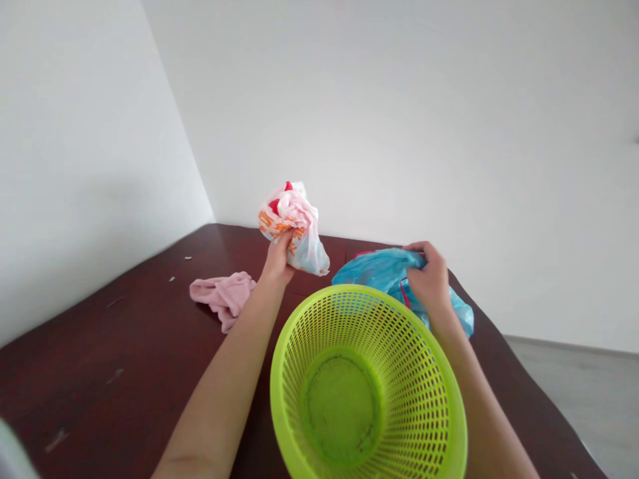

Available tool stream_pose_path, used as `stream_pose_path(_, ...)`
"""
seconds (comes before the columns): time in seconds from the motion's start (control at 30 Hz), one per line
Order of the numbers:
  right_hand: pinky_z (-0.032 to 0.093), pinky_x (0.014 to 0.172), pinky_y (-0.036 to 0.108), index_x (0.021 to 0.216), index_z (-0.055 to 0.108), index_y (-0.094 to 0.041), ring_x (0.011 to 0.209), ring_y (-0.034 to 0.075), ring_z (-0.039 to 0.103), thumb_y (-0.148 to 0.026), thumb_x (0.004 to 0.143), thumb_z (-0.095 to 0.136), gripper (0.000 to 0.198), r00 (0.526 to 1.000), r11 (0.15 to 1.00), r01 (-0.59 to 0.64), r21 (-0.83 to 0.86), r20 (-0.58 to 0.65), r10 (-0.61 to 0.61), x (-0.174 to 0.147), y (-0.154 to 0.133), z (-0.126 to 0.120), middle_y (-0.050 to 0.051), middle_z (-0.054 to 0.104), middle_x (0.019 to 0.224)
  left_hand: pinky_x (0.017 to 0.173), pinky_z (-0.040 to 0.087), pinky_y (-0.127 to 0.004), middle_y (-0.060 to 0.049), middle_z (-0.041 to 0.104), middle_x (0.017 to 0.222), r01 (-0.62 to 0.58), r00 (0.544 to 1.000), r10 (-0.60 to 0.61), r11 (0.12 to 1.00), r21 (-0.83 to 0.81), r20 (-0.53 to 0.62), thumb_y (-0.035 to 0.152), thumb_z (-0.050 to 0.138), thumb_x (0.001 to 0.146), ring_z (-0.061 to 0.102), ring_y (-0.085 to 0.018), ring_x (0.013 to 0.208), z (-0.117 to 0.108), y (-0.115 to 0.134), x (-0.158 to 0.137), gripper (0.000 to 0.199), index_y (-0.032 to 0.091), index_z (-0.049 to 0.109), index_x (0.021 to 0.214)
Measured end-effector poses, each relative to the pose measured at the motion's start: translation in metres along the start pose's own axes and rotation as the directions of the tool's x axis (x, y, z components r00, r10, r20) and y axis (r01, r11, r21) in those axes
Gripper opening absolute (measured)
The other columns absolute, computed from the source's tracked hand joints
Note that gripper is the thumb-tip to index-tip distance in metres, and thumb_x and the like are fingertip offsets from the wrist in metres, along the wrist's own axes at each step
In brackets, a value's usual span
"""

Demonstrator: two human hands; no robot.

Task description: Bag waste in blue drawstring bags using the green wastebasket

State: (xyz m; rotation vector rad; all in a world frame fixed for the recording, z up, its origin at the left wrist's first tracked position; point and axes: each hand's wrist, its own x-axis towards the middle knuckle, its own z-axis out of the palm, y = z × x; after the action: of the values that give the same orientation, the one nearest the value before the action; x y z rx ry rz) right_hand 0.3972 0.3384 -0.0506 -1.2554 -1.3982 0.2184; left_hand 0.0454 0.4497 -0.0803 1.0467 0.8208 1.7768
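Note:
My left hand [280, 258] is closed on a crumpled white plastic bag [309, 247] with orange lettering and red patches, held up above the table. On the right, my right hand [430, 271] grips the top of a blue plastic bag [382, 267] with some pink-red on it; its lower part spreads over the table. Between my forearms, close to me, stands a bright green perforated plastic basket [342, 406] with nothing inside. A pink cloth [227, 296] lies crumpled on the table, left of my left forearm.
The dark red-brown table [124, 352] reaches back to a white wall [399, 120], with another wall at the left. Small white scraps [188, 257] lie on its left side. Pale floor [564, 379] shows past the right edge.

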Motion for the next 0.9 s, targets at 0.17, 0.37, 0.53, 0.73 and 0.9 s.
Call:
stream_pose_path(0.17, 0.055, 0.080, 0.039, 0.121, 0.079, -0.024, 0.093, 0.025, 0.076, -0.019, 0.069, 0.061, 0.055, 0.894, 0.981, 0.192, 0.015, -0.416, -0.169, -0.003, -0.035, -0.020, 0.007, 0.083, 0.114, 0.126, 0.063, -0.050, -0.020, 0.079, 0.161, -0.044, 0.987, 0.099, 0.921, 0.386, -0.124, 0.045, 0.097, 0.087, 0.079, -0.037, 0.145, -0.018, -0.007, 0.000, 0.072, 0.020, 0.067, 0.148)
stream_pose_path(0.37, 0.058, 0.081, 0.039, 0.120, 0.074, -0.024, 0.095, 0.023, 0.077, -0.019, 0.071, 0.066, 0.050, 0.752, 0.935, 0.334, 0.122, -0.633, -0.187, -0.013, -0.073, -0.027, 0.004, 0.079, 0.119, 0.147, 0.035, -0.067, -0.029, 0.060, 0.183, 0.044, 0.996, 0.051, 0.396, 0.917, -0.070, 0.020, 0.100, 0.083, 0.054, -0.053, 0.173, -0.047, -0.002, -0.017, 0.088, 0.017, 0.066, 0.164)
stream_pose_path(0.53, 0.071, 0.097, 0.055, 0.119, 0.069, -0.032, 0.110, 0.031, 0.080, -0.018, 0.084, 0.075, 0.038, 0.732, 0.925, 0.365, 0.109, -0.647, -0.212, -0.019, -0.092, -0.034, 0.007, 0.073, 0.133, 0.150, 0.006, -0.085, -0.037, 0.015, 0.203, 0.090, 0.995, -0.043, 0.046, 0.995, -0.088, 0.018, 0.097, 0.083, 0.020, -0.062, 0.189, -0.048, 0.003, -0.022, 0.102, 0.015, 0.059, 0.178)
stream_pose_path(0.73, 0.074, 0.109, 0.063, 0.132, 0.070, -0.033, 0.130, 0.033, 0.076, -0.014, 0.093, 0.081, 0.044, 0.746, 0.877, 0.459, 0.144, -0.599, -0.292, -0.021, -0.092, -0.033, 0.007, 0.069, 0.141, 0.152, 0.019, -0.081, -0.028, 0.046, 0.195, -0.188, 0.972, -0.105, 0.195, 0.963, 0.211, 0.030, 0.089, 0.100, 0.039, -0.052, 0.185, -0.020, 0.037, -0.017, 0.087, 0.019, 0.057, 0.180)
stream_pose_path(0.9, 0.077, 0.107, 0.059, 0.134, 0.074, -0.038, 0.140, 0.034, 0.073, -0.016, 0.096, 0.092, 0.047, 0.745, 0.835, 0.512, 0.202, -0.588, -0.315, -0.027, -0.114, -0.027, 0.004, 0.070, 0.140, 0.129, 0.062, -0.050, -0.015, 0.087, 0.151, -0.412, 0.789, -0.030, 0.715, 0.565, 0.613, 0.048, 0.075, 0.118, 0.084, -0.030, 0.138, 0.011, 0.093, -0.047, 0.041, 0.022, 0.077, 0.151)
